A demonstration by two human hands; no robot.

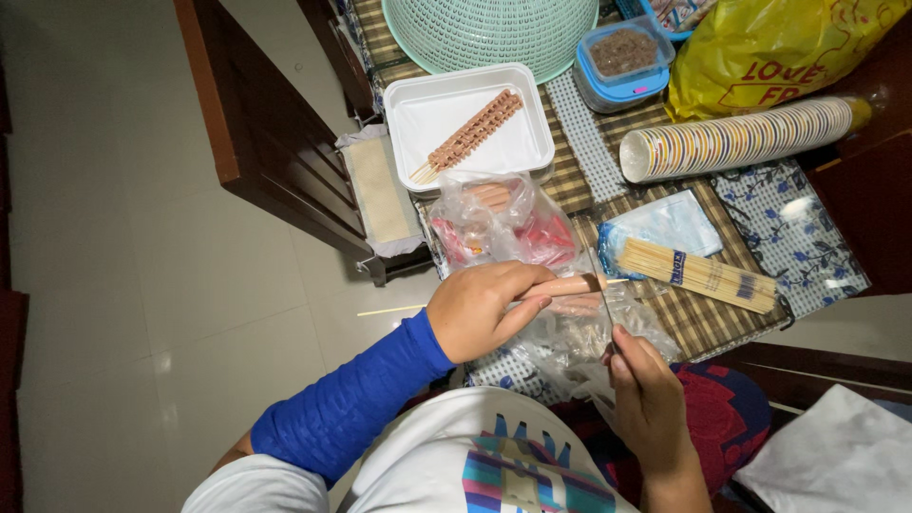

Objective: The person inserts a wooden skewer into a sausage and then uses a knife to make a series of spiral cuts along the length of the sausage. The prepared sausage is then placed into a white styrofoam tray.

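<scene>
Head view, looking down at a table [708, 328] with a checked cloth.

Nearest, at 6 o'clock: white shirt with coloured pattern [503, 465]; blue sleeve [347, 413] at 7 o'clock, running up to the left hand [480, 309].

Left hand: grip pressed together around a pale pink sausage [570, 285], held level, its free end pointing toward 3 o'clock.

Right hand [651, 399] at 5 o'clock: grip pinching a thin knife [600, 285], blade rising toward 12 o'clock and meeting the sausage near its free end.

Just beneath both hands: crumpled clear plastic bag [579, 342].

At 3 o'clock of the sausage, near: bundle of bamboo skewers [703, 273] lying on a blue and clear wrapper [670, 223].

At 12 o'clock of the left hand, near: open plastic bag with red packaging [508, 228], more sausages inside.

Beyond it: white foam tray [427, 119] carrying filled skewers [472, 133], set diagonally.

At 2 o'clock: sleeve of stacked paper cups [741, 140] lying on its side.

Farthest, along the top edge: pale green plastic basket [489, 33] turned upside down; at 1 o'clock a blue-lidded tub [622, 62] with brown contents; yellow plastic bag [769, 52] in the corner.

At 10 o'clock, beside the table: dark wooden chair [271, 142] on a pale tiled floor [142, 285]; single skewer [389, 311] lying on the floor.
</scene>
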